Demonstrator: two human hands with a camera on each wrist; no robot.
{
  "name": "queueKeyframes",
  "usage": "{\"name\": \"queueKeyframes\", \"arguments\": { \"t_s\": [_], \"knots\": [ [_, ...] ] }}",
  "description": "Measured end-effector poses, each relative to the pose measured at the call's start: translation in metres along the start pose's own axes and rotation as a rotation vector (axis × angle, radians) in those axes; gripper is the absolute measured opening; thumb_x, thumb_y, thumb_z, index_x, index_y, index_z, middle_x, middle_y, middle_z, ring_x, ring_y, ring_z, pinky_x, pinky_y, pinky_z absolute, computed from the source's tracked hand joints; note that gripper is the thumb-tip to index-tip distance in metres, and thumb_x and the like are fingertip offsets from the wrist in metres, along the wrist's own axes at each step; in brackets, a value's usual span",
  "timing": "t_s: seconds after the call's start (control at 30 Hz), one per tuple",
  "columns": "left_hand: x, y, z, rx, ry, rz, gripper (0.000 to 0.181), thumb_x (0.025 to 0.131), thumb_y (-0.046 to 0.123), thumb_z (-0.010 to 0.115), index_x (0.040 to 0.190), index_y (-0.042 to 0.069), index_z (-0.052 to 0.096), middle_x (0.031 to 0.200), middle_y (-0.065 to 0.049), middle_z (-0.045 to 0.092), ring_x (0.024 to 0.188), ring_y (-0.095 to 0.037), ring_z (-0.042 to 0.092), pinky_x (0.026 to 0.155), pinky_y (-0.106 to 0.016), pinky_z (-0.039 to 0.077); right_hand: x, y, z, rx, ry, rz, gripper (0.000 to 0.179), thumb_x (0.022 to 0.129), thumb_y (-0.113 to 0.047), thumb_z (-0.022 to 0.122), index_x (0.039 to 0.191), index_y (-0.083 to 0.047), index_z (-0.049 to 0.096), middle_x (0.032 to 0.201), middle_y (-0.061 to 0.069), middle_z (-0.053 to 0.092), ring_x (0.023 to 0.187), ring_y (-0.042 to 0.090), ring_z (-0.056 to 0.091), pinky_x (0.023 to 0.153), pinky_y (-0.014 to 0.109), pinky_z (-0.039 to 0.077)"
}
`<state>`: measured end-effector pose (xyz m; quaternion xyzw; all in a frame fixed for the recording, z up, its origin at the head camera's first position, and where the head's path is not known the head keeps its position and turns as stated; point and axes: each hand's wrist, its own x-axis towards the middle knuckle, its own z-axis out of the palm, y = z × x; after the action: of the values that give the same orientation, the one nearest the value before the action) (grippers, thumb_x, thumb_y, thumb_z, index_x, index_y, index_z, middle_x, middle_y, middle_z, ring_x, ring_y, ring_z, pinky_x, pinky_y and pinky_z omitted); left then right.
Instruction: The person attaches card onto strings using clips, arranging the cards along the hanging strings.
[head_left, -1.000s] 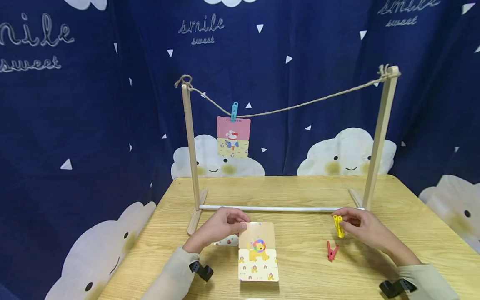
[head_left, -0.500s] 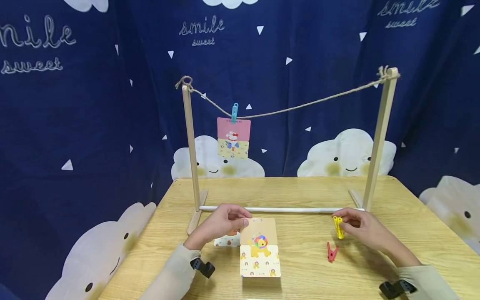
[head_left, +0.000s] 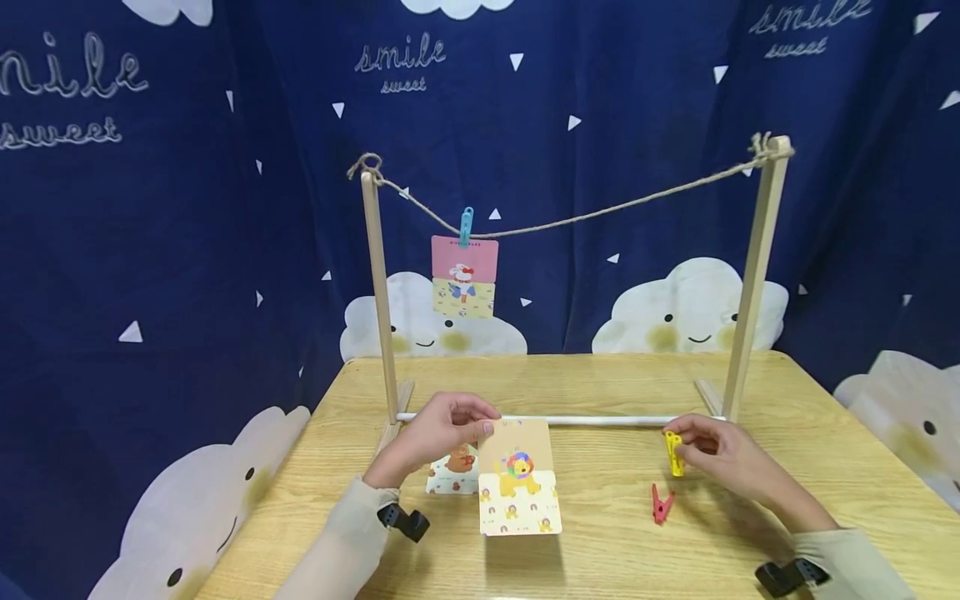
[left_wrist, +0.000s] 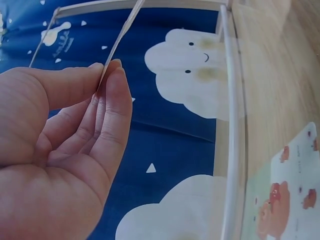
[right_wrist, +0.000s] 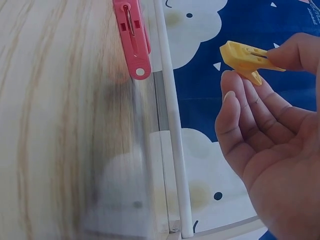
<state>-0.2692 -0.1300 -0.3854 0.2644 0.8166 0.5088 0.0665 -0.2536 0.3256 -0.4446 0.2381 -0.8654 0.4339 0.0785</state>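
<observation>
My left hand [head_left: 450, 429] pinches the top left corner of a lion card [head_left: 519, 483], which is tilted up off the table. In the left wrist view that card [left_wrist: 120, 40] shows edge-on between thumb and fingers. Over at the right, my right hand [head_left: 723, 457] pinches a yellow clothespin [head_left: 675, 454] between thumb and fingers, above the table. A red clothespin [head_left: 661, 505] lies on the table just below it. Partly hidden behind the lion card and left hand is a bear card [head_left: 457, 471] on the table.
A wooden frame with two posts [head_left: 757, 283] and a white bottom bar [head_left: 592, 421] stands at the back of the table. From its sagging twine [head_left: 600, 214] hangs a rabbit card [head_left: 465, 279] under a blue clothespin [head_left: 467, 225]. A dark blue curtain [head_left: 187, 250] is behind.
My left hand has risen a little, lifting the lion card, and more of the bear card shows. The right hand stays nearly where it was with the yellow clothespin.
</observation>
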Motion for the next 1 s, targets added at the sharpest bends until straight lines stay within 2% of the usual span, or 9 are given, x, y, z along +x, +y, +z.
{"name": "queueKeyframes", "arguments": {
  "t_s": [0.33,0.5,0.63,0.8,0.9,1.0],
  "knots": [
    [0.007,0.01,-0.004,-0.013,0.018,0.004,0.017,0.1,0.02,0.071,0.116,0.014,0.074,0.098,-0.004,0.074,0.084,-0.02,0.07,0.077,-0.034,0.058,-0.001,0.0,0.0,0.0,0.01,0.01,0.022,0.097,-0.007,0.069,0.118,0.0,0.066,0.093,0.004,0.071,0.08,0.007,0.067,0.069,0.023,0.054],
    [0.011,0.015,-0.005,-0.031,0.04,0.001,0.018,0.099,0.019,0.072,0.116,0.012,0.074,0.099,-0.005,0.074,0.086,-0.02,0.072,0.082,-0.039,0.06,-0.002,0.0,-0.001,-0.002,0.013,0.021,0.021,0.098,-0.008,0.07,0.118,-0.003,0.066,0.094,0.003,0.071,0.081,0.007,0.067,0.069,0.023,0.055],
    [0.014,0.018,-0.005,-0.065,0.06,0.001,0.019,0.099,0.018,0.072,0.116,0.012,0.075,0.101,-0.007,0.075,0.088,-0.02,0.073,0.082,-0.037,0.061,-0.001,-0.002,-0.002,0.014,0.023,0.038,0.02,0.097,-0.008,0.07,0.117,-0.005,0.066,0.094,0.003,0.072,0.082,0.006,0.067,0.069,0.024,0.055],
    [0.019,0.021,-0.006,-0.093,0.084,0.012,0.02,0.098,0.017,0.073,0.117,0.011,0.075,0.104,-0.008,0.076,0.091,-0.02,0.072,0.083,-0.044,0.062,-0.001,-0.005,-0.001,0.026,0.03,0.029,0.019,0.096,-0.007,0.071,0.114,-0.004,0.067,0.095,0.004,0.07,0.084,0.006,0.066,0.071,0.023,0.055],
    [0.022,0.022,-0.007,-0.079,0.098,0.033,0.02,0.098,0.017,0.074,0.116,0.011,0.075,0.104,-0.007,0.076,0.091,-0.02,0.072,0.083,-0.042,0.061,-0.002,-0.005,0.0,0.034,0.029,0.018,0.018,0.096,-0.006,0.071,0.112,-0.004,0.066,0.095,0.003,0.069,0.083,0.007,0.066,0.07,0.023,0.054],
    [0.025,0.024,-0.008,-0.078,0.114,0.054,0.018,0.098,0.016,0.074,0.115,0.011,0.076,0.106,-0.007,0.076,0.092,-0.019,0.072,0.081,-0.036,0.06,-0.003,-0.005,-0.001,0.052,0.031,0.015,0.018,0.096,-0.005,0.071,0.112,-0.003,0.065,0.094,0.004,0.068,0.082,0.008,0.066,0.07,0.023,0.054]
  ]
}}
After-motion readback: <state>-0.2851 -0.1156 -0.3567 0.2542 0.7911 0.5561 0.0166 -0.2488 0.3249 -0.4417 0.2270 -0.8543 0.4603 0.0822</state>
